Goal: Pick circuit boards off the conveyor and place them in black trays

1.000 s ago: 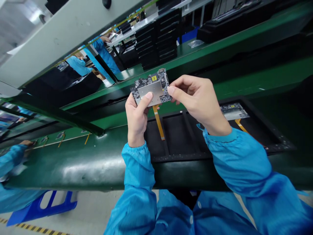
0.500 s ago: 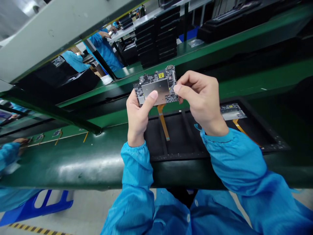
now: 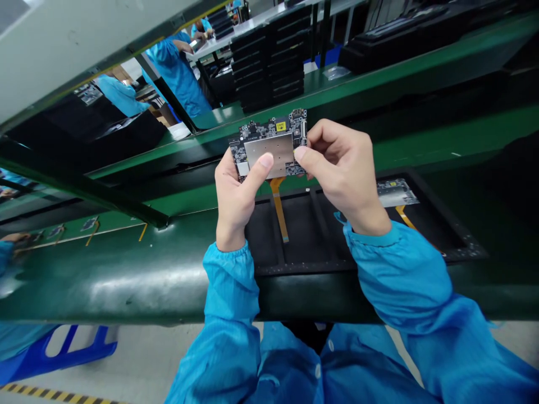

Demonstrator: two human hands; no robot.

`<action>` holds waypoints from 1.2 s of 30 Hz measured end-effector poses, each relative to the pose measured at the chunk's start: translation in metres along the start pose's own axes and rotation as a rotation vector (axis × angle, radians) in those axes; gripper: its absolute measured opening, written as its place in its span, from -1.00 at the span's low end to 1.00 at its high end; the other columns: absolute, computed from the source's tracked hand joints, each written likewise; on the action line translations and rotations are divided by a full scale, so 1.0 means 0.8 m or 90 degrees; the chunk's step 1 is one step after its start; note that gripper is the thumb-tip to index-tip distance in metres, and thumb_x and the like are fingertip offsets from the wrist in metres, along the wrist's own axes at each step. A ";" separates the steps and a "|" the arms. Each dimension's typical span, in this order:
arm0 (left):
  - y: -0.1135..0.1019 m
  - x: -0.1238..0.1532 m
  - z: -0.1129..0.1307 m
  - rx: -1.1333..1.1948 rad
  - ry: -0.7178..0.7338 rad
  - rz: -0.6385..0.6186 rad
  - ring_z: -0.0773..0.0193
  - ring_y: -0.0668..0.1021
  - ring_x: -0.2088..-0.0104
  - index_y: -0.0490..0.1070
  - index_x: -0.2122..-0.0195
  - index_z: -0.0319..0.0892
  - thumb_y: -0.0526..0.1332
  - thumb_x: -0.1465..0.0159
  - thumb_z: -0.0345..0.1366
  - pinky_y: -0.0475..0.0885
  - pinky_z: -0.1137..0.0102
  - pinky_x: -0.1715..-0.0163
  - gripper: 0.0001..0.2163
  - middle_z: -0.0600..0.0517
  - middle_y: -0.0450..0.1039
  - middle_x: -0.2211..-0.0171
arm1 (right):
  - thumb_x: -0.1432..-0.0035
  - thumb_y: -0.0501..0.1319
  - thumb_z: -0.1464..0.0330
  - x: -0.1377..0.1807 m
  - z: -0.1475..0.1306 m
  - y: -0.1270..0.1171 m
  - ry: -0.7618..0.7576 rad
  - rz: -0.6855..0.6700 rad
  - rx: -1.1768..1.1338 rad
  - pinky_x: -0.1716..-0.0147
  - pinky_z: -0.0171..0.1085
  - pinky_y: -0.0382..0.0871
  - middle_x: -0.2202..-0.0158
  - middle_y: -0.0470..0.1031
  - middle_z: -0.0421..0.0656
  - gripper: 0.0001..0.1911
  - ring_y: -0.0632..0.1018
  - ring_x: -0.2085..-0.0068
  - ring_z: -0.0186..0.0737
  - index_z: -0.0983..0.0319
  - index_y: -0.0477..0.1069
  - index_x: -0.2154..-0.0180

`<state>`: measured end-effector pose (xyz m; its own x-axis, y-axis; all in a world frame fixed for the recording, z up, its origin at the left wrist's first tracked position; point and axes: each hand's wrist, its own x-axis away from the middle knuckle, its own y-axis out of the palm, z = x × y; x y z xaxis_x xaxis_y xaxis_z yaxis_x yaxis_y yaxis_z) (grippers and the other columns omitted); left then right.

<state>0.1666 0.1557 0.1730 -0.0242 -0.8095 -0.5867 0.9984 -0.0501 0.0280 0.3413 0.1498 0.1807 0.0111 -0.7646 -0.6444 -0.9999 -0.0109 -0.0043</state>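
Observation:
A circuit board with a silver metal shield and a small yellow label is held up in front of me. My left hand grips its left side, thumb lying on the shield. At the right edge, my right hand pinches the board between thumb and fingers; the fingers behind it are partly hidden. An orange flat flex cable hangs from the board's lower edge. Below is a black divided foam tray. A second circuit board with its own flex cable lies in the tray's right compartment.
The tray rests on a green bench. Several boards with orange cables lie along it to the left, near a co-worker's hand. A stack of black trays stands behind. A dark green post slants down at left. A blue stool is below.
My right thumb has moved slightly inward over the board's right edge. The board is tilted a little differently, still in both hands. The camera view has shifted slightly.

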 end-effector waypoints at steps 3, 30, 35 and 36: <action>0.002 0.000 0.001 -0.011 0.004 0.003 0.03 0.70 -0.01 0.55 0.06 -0.11 0.49 -0.28 0.06 0.64 0.19 -0.04 -0.60 0.00 0.61 0.14 | -0.33 0.38 0.25 0.000 0.000 -0.001 0.010 0.000 0.010 0.47 -0.28 0.24 0.46 0.27 -0.24 -0.63 0.32 0.44 -0.35 0.19 0.26 0.42; 0.003 0.002 0.003 -0.029 0.027 0.010 0.08 0.70 0.04 0.57 0.07 -0.08 0.48 -0.31 0.03 0.61 0.21 -0.04 -0.65 0.00 0.60 0.13 | -0.34 0.37 0.28 0.001 0.002 -0.003 0.031 -0.003 0.036 0.46 -0.25 0.26 0.47 0.29 -0.24 -0.66 0.36 0.43 -0.30 0.18 0.29 0.41; 0.001 0.001 0.001 -0.017 0.009 0.031 0.00 0.68 -0.05 0.55 0.08 -0.08 0.49 -0.27 0.09 0.62 0.15 -0.08 -0.60 -0.01 0.59 0.13 | -0.36 0.32 0.25 0.001 0.001 -0.003 0.006 -0.013 0.014 0.44 -0.25 0.33 0.45 0.36 -0.21 -0.73 0.42 0.41 -0.28 0.18 0.36 0.37; 0.001 0.000 0.000 -0.015 0.014 0.033 0.01 0.68 -0.05 0.55 0.08 -0.08 0.49 -0.27 0.09 0.62 0.15 -0.08 -0.60 0.00 0.59 0.13 | -0.36 0.32 0.24 0.000 0.001 -0.003 0.005 -0.011 0.009 0.44 -0.24 0.33 0.44 0.37 -0.21 -0.74 0.42 0.41 -0.28 0.18 0.37 0.37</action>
<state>0.1673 0.1554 0.1730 0.0283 -0.7979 -0.6022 0.9992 0.0051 0.0402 0.3435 0.1503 0.1798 0.0279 -0.7690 -0.6386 -0.9996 -0.0148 -0.0257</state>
